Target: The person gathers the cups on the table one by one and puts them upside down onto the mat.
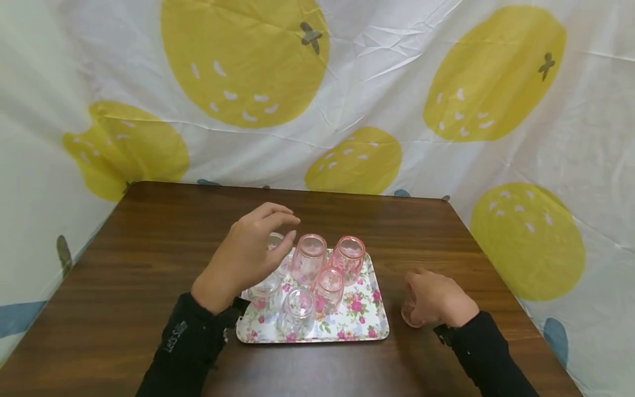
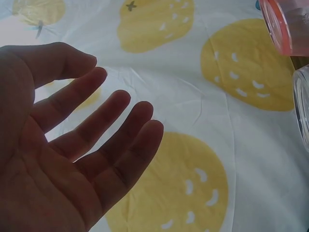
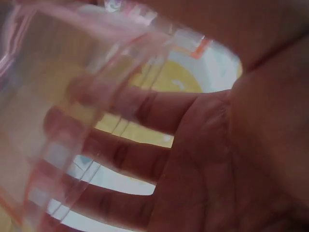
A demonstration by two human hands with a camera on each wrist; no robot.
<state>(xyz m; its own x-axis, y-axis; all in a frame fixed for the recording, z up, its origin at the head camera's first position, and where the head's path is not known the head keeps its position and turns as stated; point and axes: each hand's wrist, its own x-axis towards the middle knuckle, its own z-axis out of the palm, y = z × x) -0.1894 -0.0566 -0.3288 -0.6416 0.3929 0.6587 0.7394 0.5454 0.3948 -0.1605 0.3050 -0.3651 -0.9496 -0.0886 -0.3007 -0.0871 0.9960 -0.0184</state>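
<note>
My left hand [image 1: 250, 256] hovers over the left side of a floral tray [image 1: 367, 325], its fingers loosely bent and holding nothing. In the left wrist view the fingers [image 2: 116, 169] are spread apart. Beside and partly behind this hand stand clear glasses, one [image 1: 266, 285] near the wrist. Another clear glass [image 1: 297, 311] stands at the tray's front. Three pink glasses, among them a back right one [image 1: 349, 255], stand together in the middle. Right of the tray, my right hand [image 1: 439, 298] grips a pink-tinted glass [image 1: 410, 315] low over the table, mostly covered by the hand.
The brown wooden table [image 1: 149, 264] extends around the tray on all sides. A white cloth [image 1: 377, 66] with yellow fruit prints hangs behind the table and along its sides.
</note>
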